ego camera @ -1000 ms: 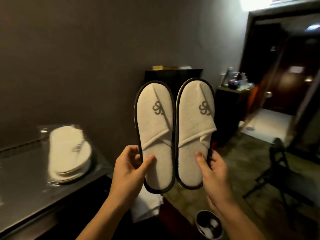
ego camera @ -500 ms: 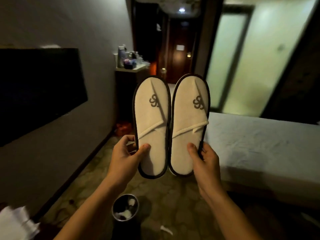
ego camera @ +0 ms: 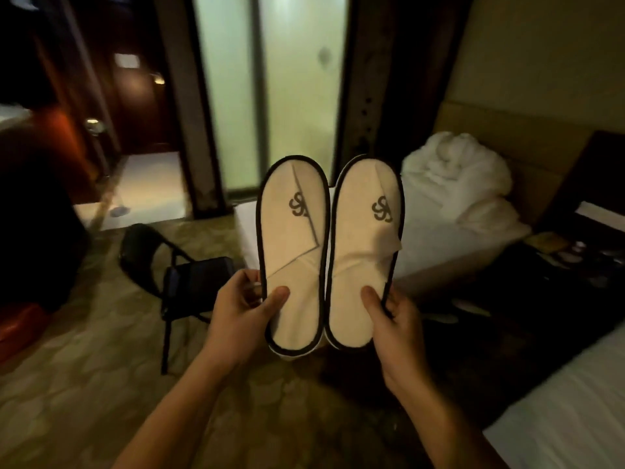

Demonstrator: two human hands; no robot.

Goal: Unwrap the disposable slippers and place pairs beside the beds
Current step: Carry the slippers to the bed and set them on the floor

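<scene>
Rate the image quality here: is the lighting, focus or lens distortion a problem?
Head view: dim warm room light; slippers and both hands, left hand and right hand, reasonably sharp; backlit frosted glass panels glow; surroundings smeared; wide-angle bending at the edges.

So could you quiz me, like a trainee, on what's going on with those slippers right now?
1. True or false: the slippers are still wrapped in plastic.
2. Which hand holds the slipper nearer the chair: A) left hand B) right hand
3. Fill in: the slippers are held up by their ___ ends.

Key: 1 false, no wrap shows. 2 A. 3 heel.
</scene>
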